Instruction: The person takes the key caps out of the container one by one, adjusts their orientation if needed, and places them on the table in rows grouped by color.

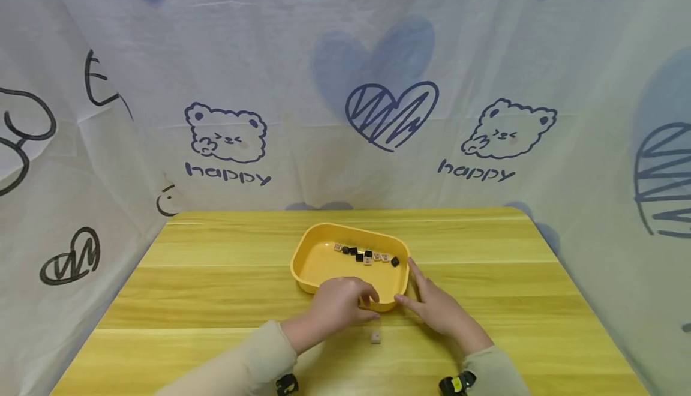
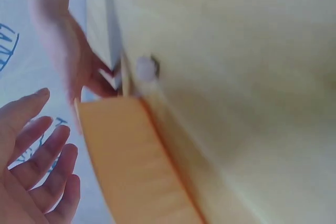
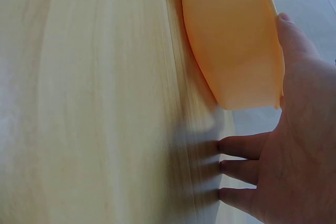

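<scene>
Pale cloth (image 1: 291, 24) printed with hearts, bears and the word "happy" hangs behind and around a yellow wood-grain worktop (image 1: 194, 300) in the head view. On it sits a yellow tray (image 1: 324, 270), turned slightly askew, with black cubes (image 1: 353, 251) and marked pale cubes (image 1: 385, 258) gathered in an uneven row toward its far side. One loose pale cube (image 1: 376, 337) lies on the worktop in front of the tray, just below the left hand (image 1: 342, 303). That hand hovers at the tray's near rim, fingers loosely bent, with nothing visible in its hold. The right hand (image 1: 439, 309) is spread at the tray's right end, touching it.

From the left wrist, the left hand shows relaxed, parted fingers and a bare palm beside the tray's wall; the loose cube is blurred.

From the right wrist, the right hand's thumb rests at the tray's rim, while three fairly straight fingers reach past its end, apart from one another.
</scene>
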A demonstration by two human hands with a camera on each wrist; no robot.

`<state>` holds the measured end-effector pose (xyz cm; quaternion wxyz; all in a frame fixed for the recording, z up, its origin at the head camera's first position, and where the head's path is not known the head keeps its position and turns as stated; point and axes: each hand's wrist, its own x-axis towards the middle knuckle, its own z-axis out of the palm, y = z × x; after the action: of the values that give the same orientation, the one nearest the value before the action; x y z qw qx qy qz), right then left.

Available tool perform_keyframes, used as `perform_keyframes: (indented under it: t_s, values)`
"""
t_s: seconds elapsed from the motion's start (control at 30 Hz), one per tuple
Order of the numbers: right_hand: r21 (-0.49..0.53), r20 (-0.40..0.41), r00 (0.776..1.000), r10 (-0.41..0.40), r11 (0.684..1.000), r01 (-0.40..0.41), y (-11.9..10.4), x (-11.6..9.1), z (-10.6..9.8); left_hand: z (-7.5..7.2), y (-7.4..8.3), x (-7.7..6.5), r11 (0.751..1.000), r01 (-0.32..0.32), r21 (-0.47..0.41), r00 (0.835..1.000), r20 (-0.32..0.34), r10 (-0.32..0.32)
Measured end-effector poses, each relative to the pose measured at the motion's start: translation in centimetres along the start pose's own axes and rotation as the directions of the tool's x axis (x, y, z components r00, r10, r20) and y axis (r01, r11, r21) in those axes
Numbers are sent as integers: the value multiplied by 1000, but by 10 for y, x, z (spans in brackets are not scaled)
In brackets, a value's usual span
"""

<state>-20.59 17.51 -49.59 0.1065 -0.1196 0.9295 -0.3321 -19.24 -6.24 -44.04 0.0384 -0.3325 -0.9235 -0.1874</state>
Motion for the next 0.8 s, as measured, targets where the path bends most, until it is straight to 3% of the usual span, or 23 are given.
perform_keyframes:
  t_s: [0.1,0.2,0.4,0.63,0.8]
  values:
    - [6,-8,1000,-4,1000,4,0,-1,-1,-6,-3,9,999,5,39,1000,24,-6]
    - [5,-11,1000,-8,1000,9,0,-1,-1,-11,-7,19,998,5,69,996,88,-11]
    - [17,-7,1000,2,1000,-2,0,0,0,-20,-18,41,992,-36,123,968,251,4]
    - [9,-18,1000,-5,1000,6,3,1,2,-25,-30,65,987,-64,150,953,303,16]
    - [22,-18,1000,-6,1000,7,5,0,2,-22,-36,80,982,-88,168,931,364,21]
